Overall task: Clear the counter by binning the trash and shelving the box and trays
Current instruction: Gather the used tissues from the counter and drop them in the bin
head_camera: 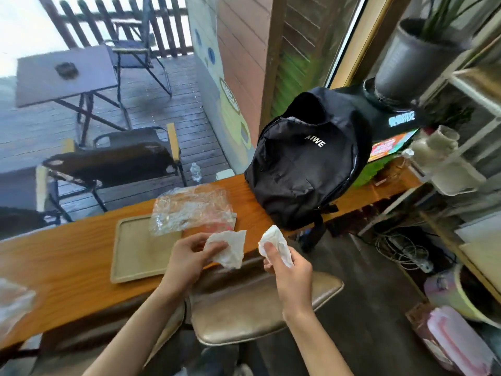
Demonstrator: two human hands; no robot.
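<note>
My left hand (187, 256) pinches a crumpled white tissue (230, 248) just over the counter's front edge. My right hand (290, 275) grips a second white tissue (276, 241) a little to the right, off the counter above a stool. A beige tray (135, 253) lies flat on the wooden counter (67, 267). A crumpled clear plastic bag (189, 207) covers the tray's far right corner, with something pinkish under it. Another clear plastic piece (13, 299) shows at the left edge.
A black backpack (306, 164) stands on the counter to the right of the tray. A tan stool (257, 308) sits below my hands. White shelving (461, 158) with a potted plant stands at right; bins and containers (455, 321) on the floor below it.
</note>
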